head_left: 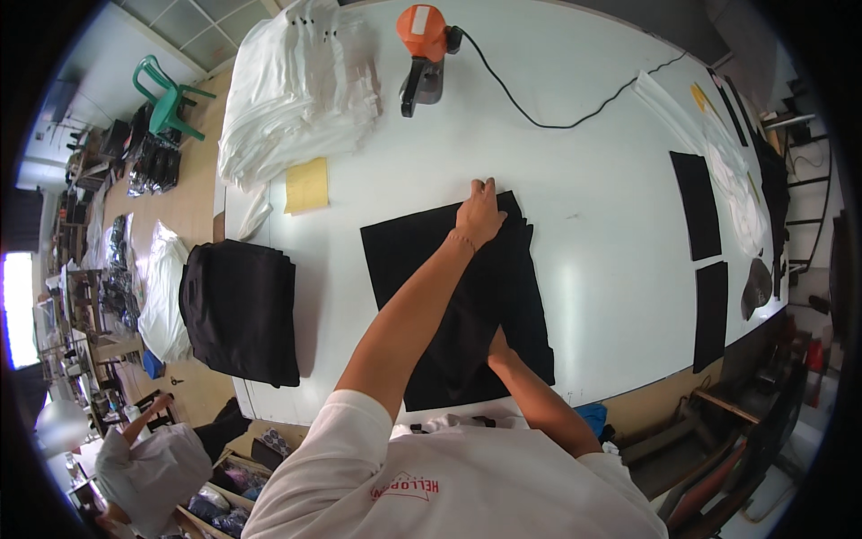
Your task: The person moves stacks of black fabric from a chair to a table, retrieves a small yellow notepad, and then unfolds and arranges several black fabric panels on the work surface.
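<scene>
Head view: as seen from where I stand, the left hand (481, 218), fingers curled, rests near 12 o'clock on black cloth (492, 280) spread at the counter's (620, 296) 6 o'clock side; the right hand (499, 347) sits toward 5 o'clock, fingertips hidden. Whether either grip pinches fabric, I cannot tell. Good handling likely means steadying the far edge, smoothing layers flat, squaring staggered edges at 3 o'clock.

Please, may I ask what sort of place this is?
Probably a garment workshop: the central black cloth, a white cloth pile and an orange corded tool lie on a large white table.
</scene>
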The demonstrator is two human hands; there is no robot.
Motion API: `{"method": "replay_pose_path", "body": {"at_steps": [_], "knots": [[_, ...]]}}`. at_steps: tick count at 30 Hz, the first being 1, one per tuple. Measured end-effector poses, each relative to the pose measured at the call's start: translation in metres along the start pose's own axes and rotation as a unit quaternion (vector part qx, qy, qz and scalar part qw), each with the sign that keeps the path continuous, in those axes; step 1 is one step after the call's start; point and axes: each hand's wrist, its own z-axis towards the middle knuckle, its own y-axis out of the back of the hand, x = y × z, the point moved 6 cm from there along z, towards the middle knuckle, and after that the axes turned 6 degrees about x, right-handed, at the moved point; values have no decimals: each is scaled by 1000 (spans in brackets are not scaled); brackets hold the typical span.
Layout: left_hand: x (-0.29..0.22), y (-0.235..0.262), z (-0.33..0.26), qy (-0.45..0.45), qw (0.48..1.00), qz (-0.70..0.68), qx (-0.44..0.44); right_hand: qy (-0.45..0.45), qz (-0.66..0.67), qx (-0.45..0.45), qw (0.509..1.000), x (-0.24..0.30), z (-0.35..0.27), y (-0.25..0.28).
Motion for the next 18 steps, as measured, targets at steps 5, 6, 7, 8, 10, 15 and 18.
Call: {"method": "replay_pose_path", "body": {"at_steps": [5,6,7,8,10,15,18], "knots": [[1,-14,-13,-97,995,-21,12,-13,38,-27,999,-12,-6,-5],[-4,-9,-33,-125,991,-48,1,-18,50,-37,998,-16,-8,-4],[-7,-3,-53,-152,985,-75,-14,-21,70,-46,996,-17,-11,-3],[-1,-3,-72,-172,982,-76,-28,-7,46,-42,998,-17,-11,-5],[12,-15,-100,-215,972,-84,-47,57,-159,-34,985,-24,-16,-16],[24,-15,-100,-169,977,-112,-67,-62,53,-24,996,-20,-10,-8],[12,-7,-62,-97,987,-107,-71,-53,54,-18,997,-21,-7,-10]]}}
